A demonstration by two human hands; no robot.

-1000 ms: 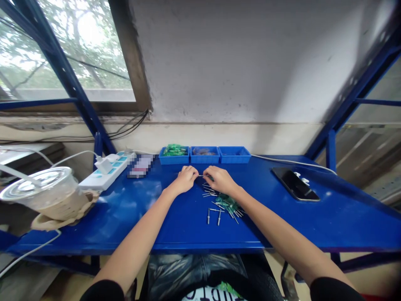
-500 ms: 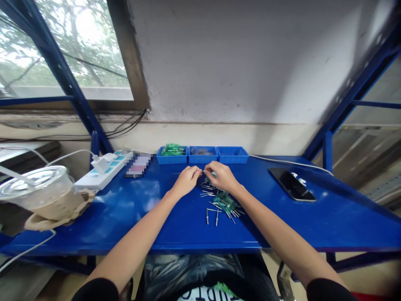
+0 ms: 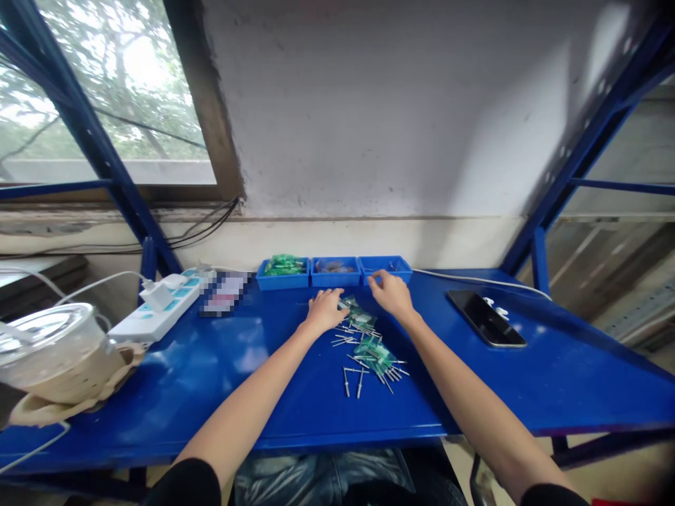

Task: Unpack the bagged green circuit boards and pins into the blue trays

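"Along the back of the blue table (image 3: 211, 393), what are the containers?"

"Three blue bins side by side. The left bin (image 3: 283, 283) is heaped with green packets (image 3: 285, 265), some rising above its rim. The middle bin (image 3: 336, 280) has a layer of brownish things, too small to name."

"And the third?"

"The right bin (image 3: 406, 275) has a few small, thin pieces on its floor. The right hand (image 3: 391, 292) is at its front wall, thumb and forefinger drawn close together; I can't tell whether they pinch anything, or whether they touch the bin."

"What about the left hand (image 3: 325, 310)?"

"Palm down beside the upper part of the pile, fingers bent, the thumb standing apart from them."

"Where's the pile itself?"

"On the table, in front of the bins and between the forearms: thin metal pins (image 3: 360, 383) lying loose, around and across green bags (image 3: 377, 350)."

"Any other container?"

"A lidded clear cup (image 3: 58, 362) at the far left, with a tan drink inside, seated in a carton holder (image 3: 119, 372)."
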